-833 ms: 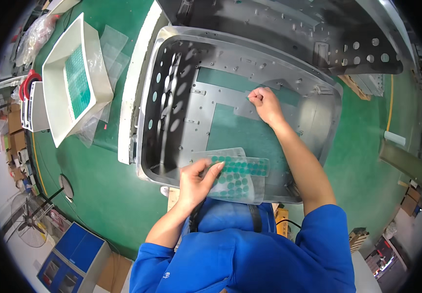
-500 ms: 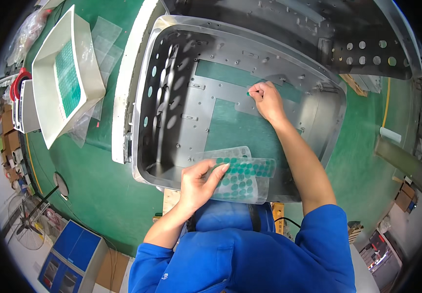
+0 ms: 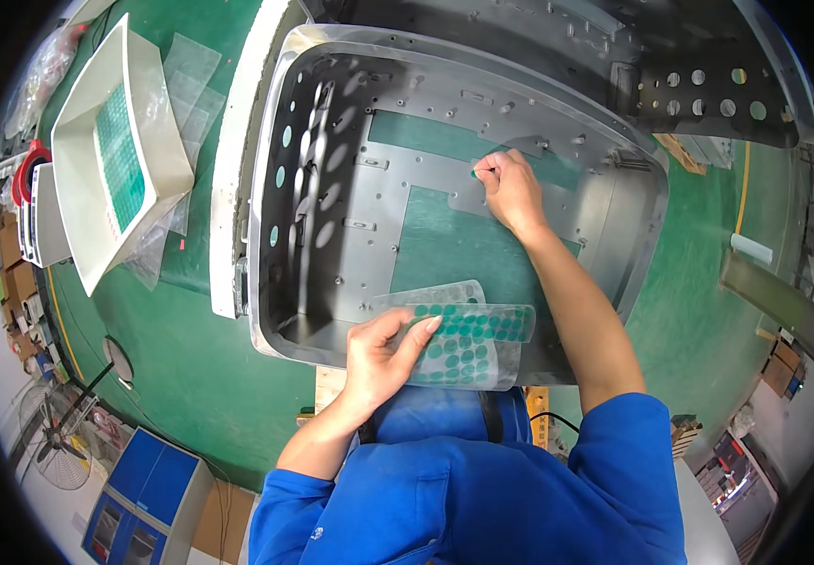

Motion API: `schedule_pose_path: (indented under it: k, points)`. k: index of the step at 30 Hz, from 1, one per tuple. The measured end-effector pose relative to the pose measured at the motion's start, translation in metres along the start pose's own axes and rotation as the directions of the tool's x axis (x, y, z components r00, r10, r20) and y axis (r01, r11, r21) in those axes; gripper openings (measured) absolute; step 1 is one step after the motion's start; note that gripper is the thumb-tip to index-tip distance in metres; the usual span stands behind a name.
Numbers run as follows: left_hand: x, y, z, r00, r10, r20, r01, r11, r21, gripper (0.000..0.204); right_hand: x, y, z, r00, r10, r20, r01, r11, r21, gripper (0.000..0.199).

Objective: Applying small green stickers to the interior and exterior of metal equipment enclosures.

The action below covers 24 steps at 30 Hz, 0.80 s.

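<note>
My left hand pinches a clear sheet of round green stickers between thumb and fingers, over the near edge of a grey metal housing. The sheet is curled, with rows of green dots on it. My right hand reaches inside the housing, its fingertips pinched on a small green sticker close to the metal bottom panel. Whether the sticker touches the panel I cannot tell. Large rectangular cutouts in the panel show green floor beneath, and small studs and holes dot the metal.
A white bin holding a green dotted sheet stands at the left, with clear plastic sheets beside it. Another metal housing with round holes is at the far right. A blue cabinet and a fan stand lower left.
My right hand has shifted slightly left within the housing, still pinched. The left hand keeps its hold on the sticker sheet. The view has moved a little.
</note>
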<state>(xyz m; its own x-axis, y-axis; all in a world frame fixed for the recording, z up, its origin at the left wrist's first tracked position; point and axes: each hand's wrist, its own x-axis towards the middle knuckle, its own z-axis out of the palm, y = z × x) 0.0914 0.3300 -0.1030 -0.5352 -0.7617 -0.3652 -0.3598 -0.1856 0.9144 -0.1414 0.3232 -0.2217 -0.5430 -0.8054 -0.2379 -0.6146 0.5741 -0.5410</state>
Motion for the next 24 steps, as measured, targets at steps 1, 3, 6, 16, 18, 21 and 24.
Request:
schedule_pose_path:
  k: [1, 3, 6, 16, 18, 21, 24]
  points:
    - [0.0, 0.0, 0.0, 1.0, -0.002, -0.002, 0.002, 1.0, 0.001, 0.011, 0.0, 0.001, 0.001, 1.0, -0.016, -0.013, 0.016, 1.0, 0.006, 0.006]
    - [0.0, 0.0, 0.0, 1.0, -0.004, -0.004, 0.004, 1.0, 0.006, 0.01, -0.001, 0.003, 0.003, 0.998, -0.047, -0.04, 0.048, 0.999, 0.018, 0.006]
    - [0.0, 0.002, 0.0, 1.0, -0.004, -0.007, 0.005, 1.0, 0.008, 0.01, -0.002, 0.001, 0.002, 1.0, -0.011, -0.02, 0.012, 0.998, 0.061, 0.003]
    - [-0.001, 0.001, 0.001, 0.999, -0.038, -0.022, 0.038, 0.999, 0.002, 0.012, -0.007, -0.001, 0.003, 0.996, -0.046, -0.07, 0.049, 0.998, 0.046, 0.004]
    - [-0.001, -0.001, 0.002, 0.999, -0.035, -0.033, 0.035, 0.999, -0.005, 0.012, -0.005, 0.003, 0.005, 0.995, -0.046, -0.084, 0.055, 0.993, 0.104, 0.005]
    - [-0.002, -0.003, 0.001, 0.999, -0.027, -0.04, 0.027, 1.0, 0.0, 0.013, -0.003, 0.006, 0.003, 1.0, 0.001, -0.019, 0.003, 0.978, 0.207, 0.008]
    - [-0.003, -0.003, 0.001, 0.998, -0.018, -0.059, 0.016, 1.0, -0.02, 0.013, 0.002, 0.006, 0.0, 1.0, -0.005, -0.031, 0.013, 0.97, 0.245, 0.018]
